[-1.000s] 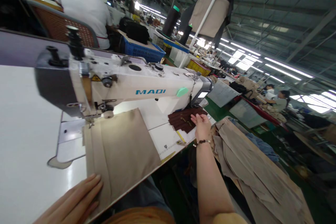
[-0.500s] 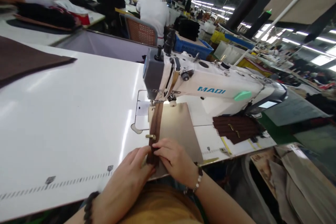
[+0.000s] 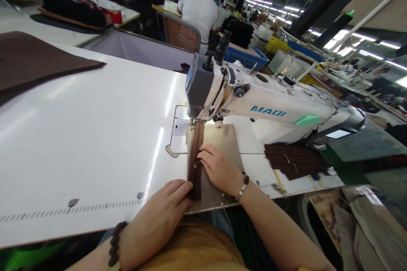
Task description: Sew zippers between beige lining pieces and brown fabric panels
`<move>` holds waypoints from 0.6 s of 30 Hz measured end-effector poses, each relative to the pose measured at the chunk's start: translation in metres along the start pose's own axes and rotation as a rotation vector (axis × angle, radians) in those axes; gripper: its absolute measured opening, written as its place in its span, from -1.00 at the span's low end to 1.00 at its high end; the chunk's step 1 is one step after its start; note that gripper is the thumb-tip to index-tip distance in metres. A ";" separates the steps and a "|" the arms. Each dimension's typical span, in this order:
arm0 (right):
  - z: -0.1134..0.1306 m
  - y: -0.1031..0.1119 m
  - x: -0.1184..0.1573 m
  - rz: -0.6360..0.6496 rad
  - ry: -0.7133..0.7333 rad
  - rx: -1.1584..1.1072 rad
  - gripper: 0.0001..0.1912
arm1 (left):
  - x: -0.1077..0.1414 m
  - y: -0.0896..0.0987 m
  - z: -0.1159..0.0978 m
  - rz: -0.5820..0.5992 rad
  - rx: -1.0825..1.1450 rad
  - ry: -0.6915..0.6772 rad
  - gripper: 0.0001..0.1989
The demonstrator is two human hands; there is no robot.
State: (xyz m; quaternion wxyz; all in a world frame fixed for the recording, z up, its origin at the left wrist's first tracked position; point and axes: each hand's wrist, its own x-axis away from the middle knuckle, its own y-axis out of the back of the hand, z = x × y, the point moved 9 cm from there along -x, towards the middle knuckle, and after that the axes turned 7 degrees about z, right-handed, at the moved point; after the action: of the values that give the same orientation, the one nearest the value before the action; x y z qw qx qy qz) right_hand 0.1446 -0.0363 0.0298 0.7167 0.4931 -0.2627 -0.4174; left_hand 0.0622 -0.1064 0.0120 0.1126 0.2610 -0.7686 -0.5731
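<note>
A brown zipper (image 3: 196,178) lies lengthwise along the left side of a beige fabric panel (image 3: 227,135), its far end under the presser foot (image 3: 193,126) of a white sewing machine (image 3: 254,97). The fingertips of my right hand (image 3: 219,167) pinch the brass zipper pull (image 3: 196,163), partway along the tape. Nearer my body, my left hand (image 3: 167,207) has its fingers closed on the left edge of the zipper and panel; its thumb is partly hidden.
Brown fabric (image 3: 41,61) lies at the table's far left. Right of the panel sits a stack of brown zippers (image 3: 295,161) with brass pulls. Fabric pieces fill a bin (image 3: 365,228) at lower right. A person in white (image 3: 197,10) sits beyond the machine.
My right hand has moved up the zipper to the pull, which now lies turned over to the right. My left hand has shifted to the tape's near left edge. The view has swung slightly left.
</note>
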 end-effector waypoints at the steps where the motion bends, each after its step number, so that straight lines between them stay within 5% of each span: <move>1: 0.001 0.002 0.001 -0.018 0.021 -0.034 -0.79 | 0.000 0.001 -0.001 -0.007 -0.005 -0.005 -0.83; 7: -0.011 0.004 -0.006 -0.045 -0.032 -0.065 -0.91 | 0.000 0.006 -0.004 -0.055 -0.004 -0.028 -0.84; 11: -0.027 -0.008 -0.024 -0.002 -0.095 0.002 -0.56 | 0.000 0.013 -0.007 -0.145 -0.016 -0.060 -0.68; 18: -0.021 -0.023 -0.009 0.023 -0.107 0.087 -0.55 | 0.005 0.033 -0.022 -0.169 0.044 -0.187 -0.53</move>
State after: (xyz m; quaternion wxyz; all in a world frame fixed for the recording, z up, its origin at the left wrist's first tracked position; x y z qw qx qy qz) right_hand 0.1487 -0.0224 0.0015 0.6844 0.4974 -0.3243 -0.4231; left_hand 0.0593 -0.1205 0.0496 -0.0139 0.2725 -0.7634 -0.5854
